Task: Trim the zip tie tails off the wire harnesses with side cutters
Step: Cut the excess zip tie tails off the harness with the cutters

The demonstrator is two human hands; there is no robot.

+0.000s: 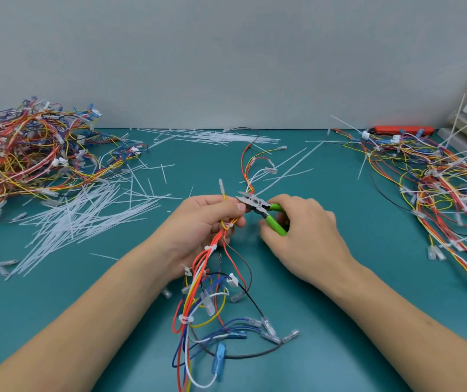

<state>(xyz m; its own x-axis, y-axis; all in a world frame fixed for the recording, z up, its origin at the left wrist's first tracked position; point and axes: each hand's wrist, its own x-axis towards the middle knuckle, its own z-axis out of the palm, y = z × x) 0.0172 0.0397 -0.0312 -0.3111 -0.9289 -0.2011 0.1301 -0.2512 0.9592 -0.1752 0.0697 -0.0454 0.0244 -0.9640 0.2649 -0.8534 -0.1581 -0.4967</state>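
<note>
My left hand [204, 219] grips a wire harness [198, 295] of red, yellow, blue and white wires near its upper end. The rest of the bundle hangs toward me, bound by white zip ties [186, 319]. My right hand [303, 233] holds the green-handled side cutters [260, 207]. Their metal jaws are parted and point left, right beside my left thumb. A long white zip tie tail [288, 171] runs up and to the right from just behind the jaws.
A pile of harnesses [26, 154] lies at the left, another with long zip tie tails [438, 188] at the right. Cut white tails [85, 213] litter the teal mat [325, 321]. An orange tool [401, 128] lies by the back wall.
</note>
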